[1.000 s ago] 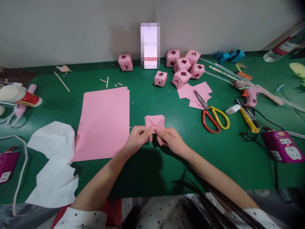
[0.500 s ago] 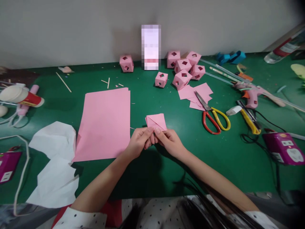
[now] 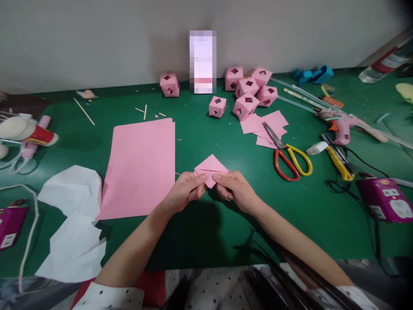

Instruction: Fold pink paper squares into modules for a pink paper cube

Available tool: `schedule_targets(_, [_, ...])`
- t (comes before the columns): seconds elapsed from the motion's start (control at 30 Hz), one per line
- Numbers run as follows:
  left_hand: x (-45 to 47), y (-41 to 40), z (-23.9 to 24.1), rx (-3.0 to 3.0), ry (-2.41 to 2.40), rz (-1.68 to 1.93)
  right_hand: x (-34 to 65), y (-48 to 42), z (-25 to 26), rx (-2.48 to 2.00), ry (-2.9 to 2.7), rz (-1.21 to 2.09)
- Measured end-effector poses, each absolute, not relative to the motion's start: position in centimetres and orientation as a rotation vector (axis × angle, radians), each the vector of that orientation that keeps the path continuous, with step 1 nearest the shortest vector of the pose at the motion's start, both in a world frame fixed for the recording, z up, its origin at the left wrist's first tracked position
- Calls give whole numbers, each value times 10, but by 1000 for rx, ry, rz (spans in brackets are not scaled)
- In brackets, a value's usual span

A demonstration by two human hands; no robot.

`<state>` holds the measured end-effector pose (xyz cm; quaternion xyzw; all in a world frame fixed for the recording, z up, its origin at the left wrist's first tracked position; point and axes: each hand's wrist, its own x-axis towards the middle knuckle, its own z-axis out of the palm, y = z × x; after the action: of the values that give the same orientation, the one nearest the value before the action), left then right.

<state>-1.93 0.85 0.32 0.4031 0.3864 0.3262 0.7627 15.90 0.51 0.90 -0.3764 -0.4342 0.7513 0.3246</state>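
Note:
A small folded pink paper square (image 3: 211, 164) is held between my two hands, turned so that one corner points away from me. A fold line runs across its middle. My left hand (image 3: 189, 188) pinches its left corner, thumb on top. On the right corner, my right hand (image 3: 235, 188) grips in the same way, fingers curled beneath. To the left lies a large sheet of pink paper (image 3: 142, 168), stacked on another. Scissors (image 3: 282, 150) with red and yellow handles rest on the right, their blades over loose pink paper pieces (image 3: 277, 120).
Several pink paper polyhedra (image 3: 246, 105) with cut-out holes sit at the back, near a blurred phone (image 3: 203, 62). Rightward are a pink glue gun (image 3: 342, 129), a yellow utility knife (image 3: 340, 163) and a purple power socket (image 3: 383, 200). Torn white paper (image 3: 74, 245) and a cup (image 3: 27, 130) are at left.
The folded paper has been turned from lying square to a diamond position. My hands have moved apart, from its near edge to its left and right corners.

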Motion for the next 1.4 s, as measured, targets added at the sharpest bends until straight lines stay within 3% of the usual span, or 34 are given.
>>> schedule_targets(0.4, [-14,4,2,837,777,752,150,-2,6,-1030,-1399,1807])
schedule_targets(0.8, [-20,9,-1,844,818,690,157,3,11,-1011,-1427,1849])
schedule_targets(1.4, [-11,9,-8,829,945,883,156,5,3,-1084,-1322,1803])
